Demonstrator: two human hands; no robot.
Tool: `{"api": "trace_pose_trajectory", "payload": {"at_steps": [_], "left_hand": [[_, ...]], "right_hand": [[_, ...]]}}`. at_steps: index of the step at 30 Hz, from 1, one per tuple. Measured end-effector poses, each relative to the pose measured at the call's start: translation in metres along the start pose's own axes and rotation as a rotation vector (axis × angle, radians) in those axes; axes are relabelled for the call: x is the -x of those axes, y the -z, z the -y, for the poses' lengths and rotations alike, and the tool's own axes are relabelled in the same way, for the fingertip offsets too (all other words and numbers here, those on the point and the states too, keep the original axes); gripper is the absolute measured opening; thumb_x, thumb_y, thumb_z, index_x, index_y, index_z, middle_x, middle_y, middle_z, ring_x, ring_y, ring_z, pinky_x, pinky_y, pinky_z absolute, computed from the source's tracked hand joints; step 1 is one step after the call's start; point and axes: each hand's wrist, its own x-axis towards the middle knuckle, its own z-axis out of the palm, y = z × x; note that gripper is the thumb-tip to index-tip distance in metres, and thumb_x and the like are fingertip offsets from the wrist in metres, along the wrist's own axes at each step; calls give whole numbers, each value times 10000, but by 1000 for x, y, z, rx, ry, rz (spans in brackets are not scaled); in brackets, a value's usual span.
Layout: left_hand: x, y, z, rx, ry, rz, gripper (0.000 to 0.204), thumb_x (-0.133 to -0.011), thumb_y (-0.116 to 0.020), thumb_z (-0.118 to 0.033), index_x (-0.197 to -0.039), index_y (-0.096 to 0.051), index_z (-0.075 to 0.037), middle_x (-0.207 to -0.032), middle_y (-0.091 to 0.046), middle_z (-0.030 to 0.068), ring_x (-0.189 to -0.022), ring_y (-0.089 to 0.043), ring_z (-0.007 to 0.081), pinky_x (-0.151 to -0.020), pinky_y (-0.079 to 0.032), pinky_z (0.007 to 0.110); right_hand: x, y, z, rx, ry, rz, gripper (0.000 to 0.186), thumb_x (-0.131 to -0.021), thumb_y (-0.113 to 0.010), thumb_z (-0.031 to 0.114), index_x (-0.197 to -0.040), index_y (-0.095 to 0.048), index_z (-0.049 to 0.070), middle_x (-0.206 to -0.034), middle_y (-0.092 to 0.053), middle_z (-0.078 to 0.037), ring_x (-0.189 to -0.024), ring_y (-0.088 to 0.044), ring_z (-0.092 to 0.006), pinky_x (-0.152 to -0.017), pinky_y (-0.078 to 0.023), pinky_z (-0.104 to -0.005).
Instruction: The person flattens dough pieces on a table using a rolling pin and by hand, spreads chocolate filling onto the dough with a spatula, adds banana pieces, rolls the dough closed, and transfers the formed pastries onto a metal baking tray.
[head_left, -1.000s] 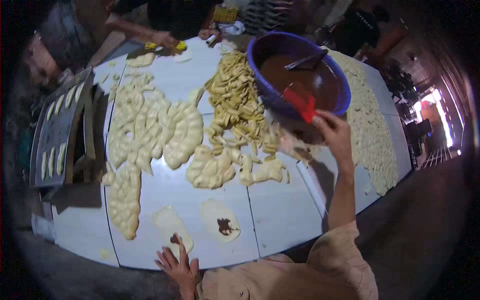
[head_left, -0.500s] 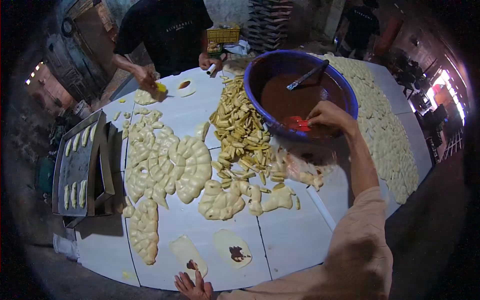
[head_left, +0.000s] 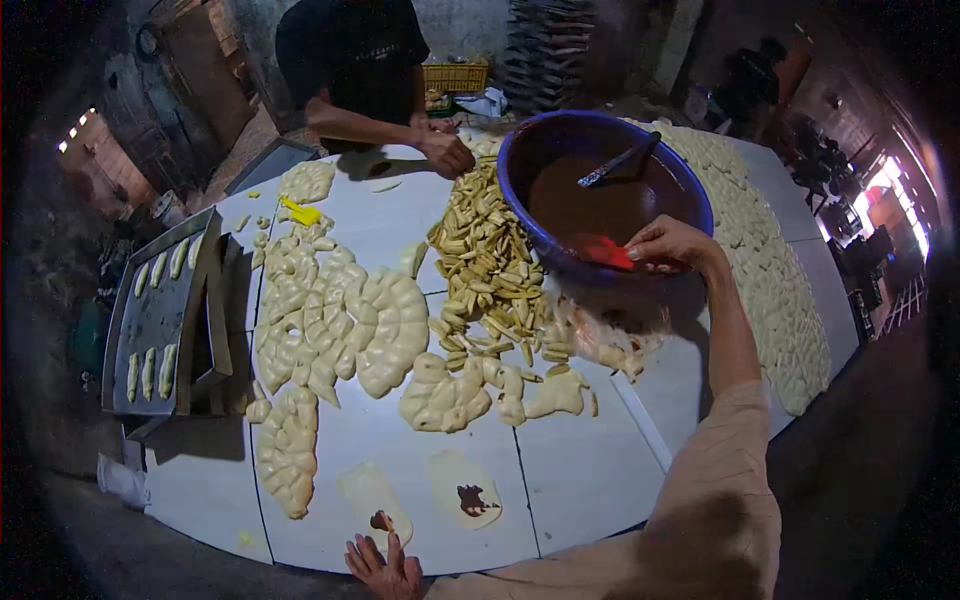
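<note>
My right hand [head_left: 668, 246] grips a red plastic scraper [head_left: 606, 252] inside the near rim of a large purple-blue basin [head_left: 512, 190]. Brown, chocolate-like paste [head_left: 565, 200] covers the basin's bottom. At the table's near edge my left hand [head_left: 384, 570] has its fingers spread, fingertips at the lower end of a flattened oval of dough [head_left: 365, 487] with a dark smear on it. Just to the right lies a second flat dough oval [head_left: 455, 470], a dark patch of paste [head_left: 474, 501] on its lower half.
Cut banana pieces [head_left: 480, 250] are heaped left of the basin. Dough lumps [head_left: 385, 330] spread further left, more dough [head_left: 760, 260] far right. A metal tray [head_left: 155, 330] holds shaped pieces. A brush [head_left: 620, 162] rests in the basin. A co-worker's hand [head_left: 447, 155] reaches the bananas, near a yellow scraper [head_left: 300, 212].
My right hand has shifted slightly right and down with the red scraper. The co-worker has let go of the yellow scraper and moved a hand to the banana pile. My left hand stays by the dough.
</note>
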Motion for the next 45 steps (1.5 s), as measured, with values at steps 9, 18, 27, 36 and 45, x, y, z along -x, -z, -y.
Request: {"api": "trace_pose_trajectory", "payload": {"at_steps": [9,18,27,36,45], "left_hand": [[-14,16,-8,63,59,11,638,-953,-568,-617,-1413,-619,-177,-1572,-341,288,-1469,-272,493,-1162,-178,665],[-21,26,-30,320,116,-35,847,-887,-586,-721,-1531,-470,-183,-1641,-181,292,-1513,-153,509,-1171,-66,715],[-56,32,-43,153,217,210,857,-925,-513,-720,-1592,-363,-202,-1649,-132,313,-1520,-58,536,-1129,-5,778],[-39,46,-33,186,152,246,762,-955,-526,-660,-1584,-386,-253,-1660,-160,266,-1531,-70,502,-1112,-54,794],[-26,52,-29,209,156,324,781,-931,-579,-640,-1569,-409,-223,-1625,-203,323,-1496,-112,575,-1122,-40,791]], "right_hand": [[42,-121,78,-16,244,119,357,-884,-776,261,-1076,-754,-39,-667,-639,-5,-494,-500,-37,-437,-358,-220],[85,-365,70,350,380,532,338,-929,-685,244,-1191,-713,31,-942,-739,-207,-838,-738,-300,-794,-554,-387],[124,-416,75,668,580,231,260,-944,-651,206,-1158,-712,73,-934,-723,-156,-831,-698,-372,-749,-548,-431],[136,-420,61,546,523,124,240,-953,-667,214,-1146,-725,82,-917,-713,-148,-833,-702,-346,-731,-548,-414],[124,-387,49,75,249,183,310,-941,-703,203,-1176,-709,1,-855,-717,-127,-725,-675,-186,-698,-538,-348]]}}
